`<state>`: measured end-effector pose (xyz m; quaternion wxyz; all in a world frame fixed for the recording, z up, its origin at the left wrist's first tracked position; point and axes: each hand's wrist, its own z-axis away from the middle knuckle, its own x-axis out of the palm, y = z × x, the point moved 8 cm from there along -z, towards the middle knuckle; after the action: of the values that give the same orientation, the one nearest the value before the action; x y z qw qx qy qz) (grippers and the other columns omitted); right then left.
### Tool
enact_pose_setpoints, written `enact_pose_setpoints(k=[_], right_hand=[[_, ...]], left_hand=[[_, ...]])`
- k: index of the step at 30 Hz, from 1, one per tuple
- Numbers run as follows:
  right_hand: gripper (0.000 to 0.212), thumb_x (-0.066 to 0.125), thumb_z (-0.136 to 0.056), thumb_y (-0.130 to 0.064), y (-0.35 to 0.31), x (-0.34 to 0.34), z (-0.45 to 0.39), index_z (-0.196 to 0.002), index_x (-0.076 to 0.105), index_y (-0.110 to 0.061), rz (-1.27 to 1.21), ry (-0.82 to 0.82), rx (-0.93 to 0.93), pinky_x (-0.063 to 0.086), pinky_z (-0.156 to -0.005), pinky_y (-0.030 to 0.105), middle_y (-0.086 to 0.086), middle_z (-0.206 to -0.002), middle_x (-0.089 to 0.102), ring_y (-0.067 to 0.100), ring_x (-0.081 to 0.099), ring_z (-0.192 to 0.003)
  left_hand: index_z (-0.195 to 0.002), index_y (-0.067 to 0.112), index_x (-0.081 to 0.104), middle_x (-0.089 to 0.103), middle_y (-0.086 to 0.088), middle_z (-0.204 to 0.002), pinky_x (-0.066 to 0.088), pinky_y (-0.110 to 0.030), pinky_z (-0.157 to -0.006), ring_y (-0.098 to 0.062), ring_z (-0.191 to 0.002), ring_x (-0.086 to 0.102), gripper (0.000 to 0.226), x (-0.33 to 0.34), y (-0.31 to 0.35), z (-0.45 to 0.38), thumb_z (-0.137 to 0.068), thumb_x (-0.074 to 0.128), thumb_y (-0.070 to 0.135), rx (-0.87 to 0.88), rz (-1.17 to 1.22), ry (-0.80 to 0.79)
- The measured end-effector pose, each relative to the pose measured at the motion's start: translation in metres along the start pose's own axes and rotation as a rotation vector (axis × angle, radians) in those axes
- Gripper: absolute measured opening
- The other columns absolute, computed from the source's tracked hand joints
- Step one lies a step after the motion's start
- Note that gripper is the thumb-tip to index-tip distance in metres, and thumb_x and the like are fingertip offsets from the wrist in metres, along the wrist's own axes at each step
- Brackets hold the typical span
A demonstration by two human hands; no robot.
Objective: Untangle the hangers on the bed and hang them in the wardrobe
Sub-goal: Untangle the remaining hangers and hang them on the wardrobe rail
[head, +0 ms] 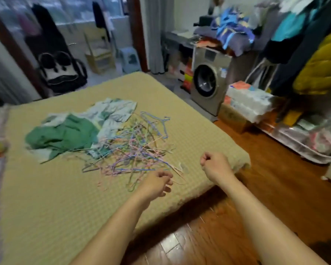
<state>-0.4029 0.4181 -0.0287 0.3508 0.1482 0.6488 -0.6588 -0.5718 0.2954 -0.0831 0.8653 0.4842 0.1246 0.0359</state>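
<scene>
Thin pastel hangers lie on the bed with its matt, waffle-textured cloth cover, beside soft green cloth and a glossy wooden floor.

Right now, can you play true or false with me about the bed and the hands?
1. The hangers lie in one tangled pile on the bed. True.
2. The left hand is lifting a hanger high above the bed. False: it is low at the near edge of the pile, fingers loosely curled, and whether it pinches a wire cannot be told.
3. The right hand is curled into a fist that holds nothing. True.
4. The green cloth lies on the floor. False: it lies on the bed, left of the hangers.
5. A washing machine stands beyond the bed's far right side. True.
</scene>
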Motion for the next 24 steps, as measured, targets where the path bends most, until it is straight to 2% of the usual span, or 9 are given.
enact_pose_setpoints(k=[4,6,9,11,13,15,18,21,24], right_hand=[[0.031,0.038,-0.058,-0.023,-0.086,0.129,-0.028,-0.066,0.061,-0.003,-0.008,-0.163,-0.137,0.045,-0.063,0.035,0.018,-0.068,0.066,0.029,0.059,-0.069],[0.024,0.043,-0.064,-0.022,-0.101,0.183,-0.036,-0.063,0.058,-0.004,0.020,-0.242,-0.153,0.040,-0.060,0.032,0.015,-0.065,0.063,0.028,0.058,-0.069],[0.026,0.042,-0.060,-0.022,-0.095,0.245,-0.046,-0.064,0.059,-0.004,0.024,-0.331,-0.074,0.048,-0.065,0.036,0.015,-0.067,0.065,0.033,0.062,-0.072],[0.026,0.040,-0.058,-0.020,-0.085,0.264,-0.052,-0.062,0.060,-0.003,0.020,-0.359,-0.043,0.050,-0.073,0.039,0.017,-0.079,0.068,0.034,0.063,-0.080],[0.020,0.045,-0.067,-0.015,-0.075,0.276,-0.064,-0.064,0.062,-0.004,0.070,-0.396,-0.016,0.048,-0.073,0.035,0.014,-0.086,0.069,0.031,0.063,-0.084],[0.016,0.050,-0.077,-0.004,-0.061,0.286,-0.082,-0.069,0.064,-0.004,0.116,-0.421,0.026,0.048,-0.069,0.033,0.012,-0.077,0.069,0.027,0.063,-0.078],[0.019,0.048,-0.078,0.003,-0.039,0.299,-0.109,-0.074,0.065,-0.003,0.123,-0.457,0.077,0.045,-0.061,0.029,0.006,-0.070,0.067,0.020,0.059,-0.066],[0.018,0.050,-0.080,-0.001,-0.001,0.319,-0.148,-0.072,0.064,-0.009,0.159,-0.511,0.119,0.050,-0.065,0.033,-0.001,-0.064,0.064,0.022,0.060,-0.064],[0.019,0.052,-0.086,-0.008,0.034,0.340,-0.199,-0.073,0.061,-0.018,0.261,-0.571,0.126,0.048,-0.070,0.033,-0.002,-0.071,0.065,0.028,0.066,-0.080]], left_hand=[[-0.098,0.017,0.062,0.063,-0.001,-0.082,0.038,-0.022,-0.054,-0.014,-0.061,0.058,0.022,-0.124,-0.056,-0.003,-0.099,0.041,0.008,-0.076,0.112,0.160],[-0.099,0.016,0.062,0.063,-0.001,-0.082,0.038,-0.023,-0.054,-0.014,-0.060,0.058,0.022,-0.164,-0.076,-0.007,-0.099,0.041,0.008,-0.103,0.148,0.202],[-0.104,0.013,0.063,0.063,-0.002,-0.083,0.040,-0.023,-0.054,-0.015,-0.062,0.059,0.023,-0.205,-0.105,-0.016,-0.099,0.041,0.008,-0.154,0.178,0.233],[-0.106,0.013,0.064,0.064,-0.002,-0.084,0.042,-0.024,-0.056,-0.016,-0.065,0.060,0.023,-0.213,-0.123,-0.021,-0.099,0.042,0.010,-0.195,0.201,0.221],[-0.107,0.013,0.065,0.065,-0.002,-0.085,0.043,-0.024,-0.057,-0.016,-0.068,0.062,0.024,-0.219,-0.140,-0.031,-0.099,0.043,0.011,-0.253,0.208,0.215],[-0.108,0.011,0.065,0.065,-0.003,-0.086,0.043,-0.024,-0.056,-0.017,-0.069,0.061,0.024,-0.221,-0.155,-0.045,-0.098,0.042,0.010,-0.304,0.227,0.222],[-0.108,0.010,0.064,0.065,-0.005,-0.088,0.042,-0.023,-0.054,-0.017,-0.069,0.061,0.024,-0.217,-0.166,-0.066,-0.099,0.042,0.009,-0.372,0.259,0.238],[-0.108,0.010,0.065,0.065,-0.006,-0.090,0.041,-0.022,-0.052,-0.016,-0.068,0.063,0.023,-0.208,-0.174,-0.095,-0.101,0.043,0.010,-0.432,0.298,0.252],[-0.107,0.007,0.066,0.065,-0.008,-0.086,0.043,-0.022,-0.051,-0.015,-0.060,0.060,0.019,-0.206,-0.190,-0.122,-0.101,0.049,0.013,-0.496,0.362,0.337]])
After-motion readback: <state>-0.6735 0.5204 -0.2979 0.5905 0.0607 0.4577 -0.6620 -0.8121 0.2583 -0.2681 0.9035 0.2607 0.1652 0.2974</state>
